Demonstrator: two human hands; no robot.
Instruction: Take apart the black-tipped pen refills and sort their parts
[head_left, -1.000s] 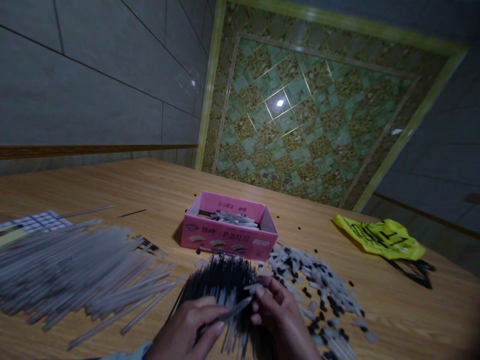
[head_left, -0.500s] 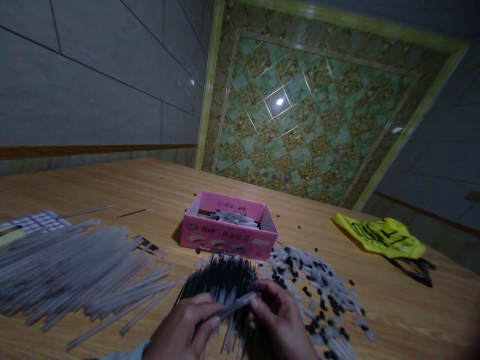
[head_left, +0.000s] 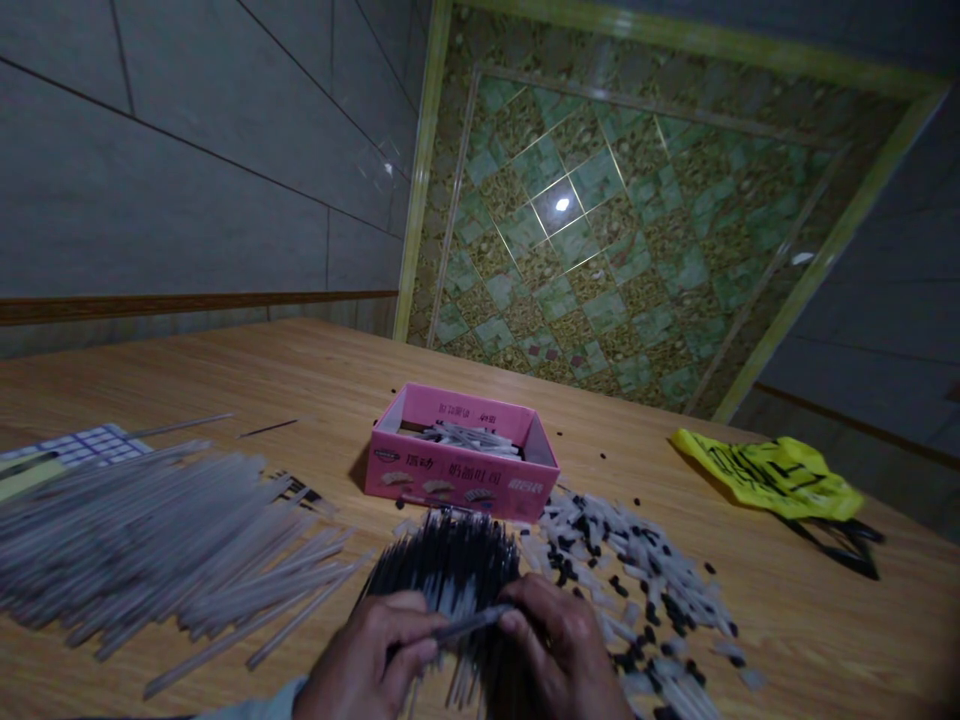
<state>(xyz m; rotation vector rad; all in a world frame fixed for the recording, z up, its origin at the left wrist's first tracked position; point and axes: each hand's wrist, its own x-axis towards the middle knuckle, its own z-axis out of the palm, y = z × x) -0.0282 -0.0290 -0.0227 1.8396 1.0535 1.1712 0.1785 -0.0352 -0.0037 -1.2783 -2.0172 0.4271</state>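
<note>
Near the bottom centre, my left hand (head_left: 375, 650) pinches one end of a slim dark-grey tube (head_left: 472, 624). The fingers of my right hand (head_left: 562, 640) close on its other end, so the tube runs between both hands, tilted a little up to the right. Beneath and behind it lies a dense bundle of thin black-ended sticks (head_left: 442, 555). To the right spreads a heap of small whitish sleeves and black plugs (head_left: 637, 560). A big pile of long clear plastic tubes (head_left: 150, 540) covers the left side.
A pink open box (head_left: 461, 475) holding short whitish pieces stands behind the bundle. On the right lies a yellow bag (head_left: 772, 475) with black straps. A checked cloth (head_left: 82, 445) rests at the left. The wooden table (head_left: 300, 360) meets tiled walls.
The tube between my hands looks darker along its length, and its pale right end is now covered by my right fingers. My hands have shifted only slightly.
</note>
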